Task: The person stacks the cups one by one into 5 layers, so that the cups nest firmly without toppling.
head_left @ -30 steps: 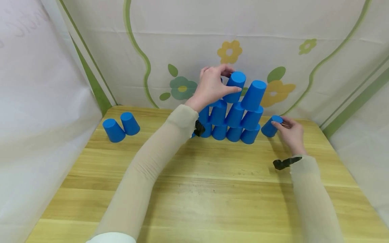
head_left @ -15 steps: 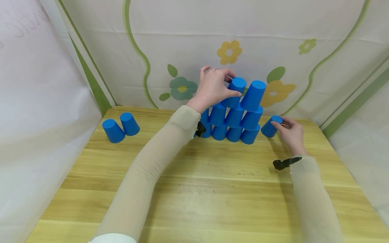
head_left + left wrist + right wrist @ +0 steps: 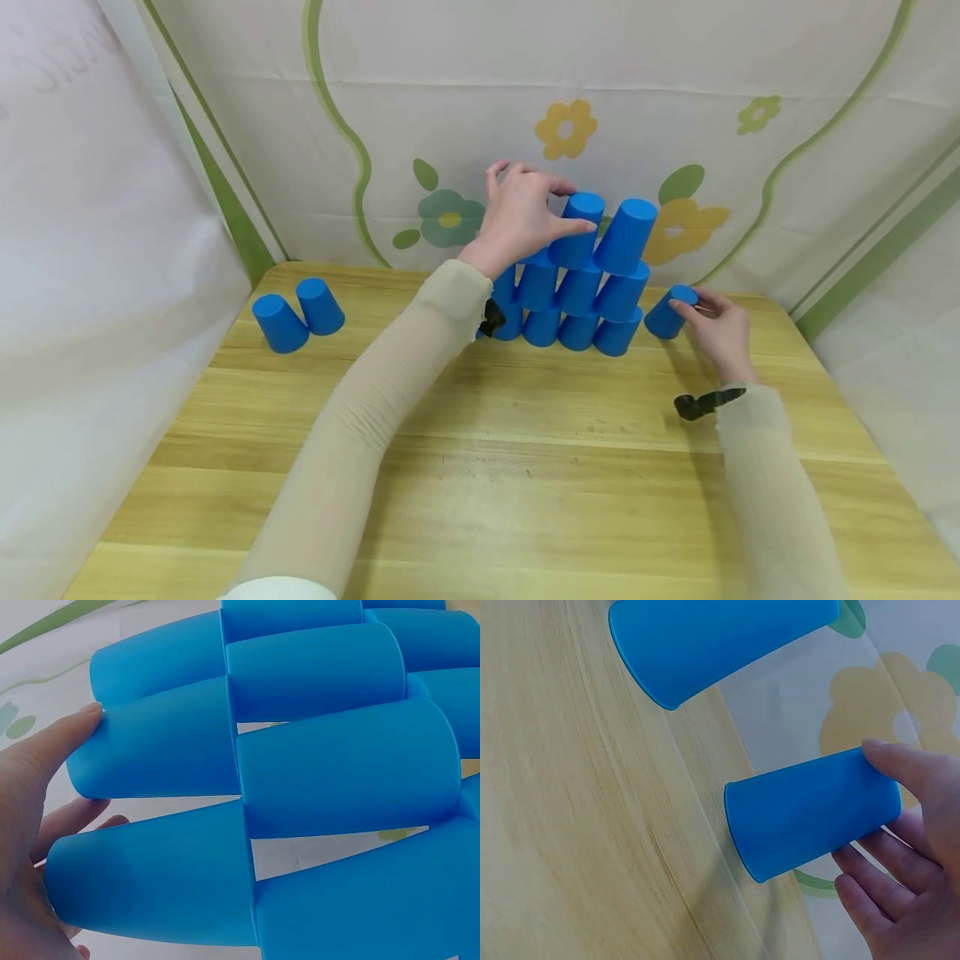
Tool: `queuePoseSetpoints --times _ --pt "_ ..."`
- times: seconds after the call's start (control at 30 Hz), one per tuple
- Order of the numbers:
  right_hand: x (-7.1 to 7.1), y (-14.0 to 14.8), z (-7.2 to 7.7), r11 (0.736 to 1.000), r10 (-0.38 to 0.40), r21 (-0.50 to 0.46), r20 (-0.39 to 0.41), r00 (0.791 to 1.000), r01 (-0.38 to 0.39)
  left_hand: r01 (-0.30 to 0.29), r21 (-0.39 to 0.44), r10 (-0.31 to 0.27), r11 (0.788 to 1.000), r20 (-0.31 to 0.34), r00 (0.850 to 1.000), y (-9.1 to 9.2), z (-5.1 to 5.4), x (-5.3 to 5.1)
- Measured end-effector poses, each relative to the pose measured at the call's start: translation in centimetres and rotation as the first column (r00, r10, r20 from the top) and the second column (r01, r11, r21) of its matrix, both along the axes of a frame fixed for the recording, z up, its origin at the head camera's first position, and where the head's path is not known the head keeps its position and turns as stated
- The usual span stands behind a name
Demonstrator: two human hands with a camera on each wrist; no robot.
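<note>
Blue plastic cups stand upside down in a stacked wall near the back of the table. My left hand [image 3: 517,217] holds a blue cup [image 3: 576,242] in the third tier between thumb and fingers. Its rim meets the cups below, and the left wrist view shows the thumb on this cup [image 3: 157,746] with fingers on its other side. Beside it on the right stands another top-tier cup [image 3: 628,237]. My right hand [image 3: 720,329] pinches a separate blue cup [image 3: 667,315] right of the wall; whether its rim touches the table is unclear. My left hand and forearm hide the wall's left part.
Two upside-down blue cups [image 3: 281,323] stand close together at the table's left side. A pale curtain [image 3: 465,117] with printed flowers hangs right behind the wall of cups. The wooden table [image 3: 525,467] stretches toward me in front.
My left hand has lowered its cup onto the tier below, then shifted it slightly left, away from the neighbouring top cup. The right hand and its cup have stayed in place.
</note>
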State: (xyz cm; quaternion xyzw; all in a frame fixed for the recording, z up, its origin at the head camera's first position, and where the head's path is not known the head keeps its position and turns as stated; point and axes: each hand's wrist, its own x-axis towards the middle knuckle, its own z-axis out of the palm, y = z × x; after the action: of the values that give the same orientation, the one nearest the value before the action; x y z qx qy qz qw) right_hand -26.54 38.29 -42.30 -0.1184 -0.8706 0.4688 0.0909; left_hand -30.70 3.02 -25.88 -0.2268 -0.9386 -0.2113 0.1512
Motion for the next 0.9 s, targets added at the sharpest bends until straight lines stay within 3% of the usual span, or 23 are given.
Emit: queuePoseSetpoints --times 0.23,0.37,0.47,0.7,0.8,0.9 --pt "0.3 0.2 0.2 1.0 0.006 0.004 -0.008 1.0 -0.006 -0.006 0.072 0.007 0.997 -0.009 1.0 -0.9 0.6 0.6" --pt "0.4 0.1 0.9 1.0 -0.016 0.011 -0.043 0.999 0.016 0.004 0.178 0.002 0.984 -0.036 0.999 -2.8 1.0 1.4" --pt "0.5 -0.3 2.1 0.999 -0.034 0.008 -0.1 0.994 0.035 0.011 0.254 0.009 0.967 -0.078 0.997 -5.0 0.5 2.1" --pt "1.2 -2.4 6.3 1.0 -0.003 0.002 -0.244 0.97 0.004 0.021 0.424 0.06 0.905 -0.177 0.982 -10.8 -3.1 4.0" --pt "1.8 -3.4 8.5 1.0 0.01 -0.008 -0.304 0.953 -0.013 0.002 0.477 0.086 0.879 -0.162 0.983 -12.9 -5.0 5.0" --pt "2.5 -4.4 10.4 1.0 0.005 -0.011 -0.349 0.937 -0.01 -0.036 0.487 0.112 0.873 -0.128 0.985 -14.9 -6.9 6.0"
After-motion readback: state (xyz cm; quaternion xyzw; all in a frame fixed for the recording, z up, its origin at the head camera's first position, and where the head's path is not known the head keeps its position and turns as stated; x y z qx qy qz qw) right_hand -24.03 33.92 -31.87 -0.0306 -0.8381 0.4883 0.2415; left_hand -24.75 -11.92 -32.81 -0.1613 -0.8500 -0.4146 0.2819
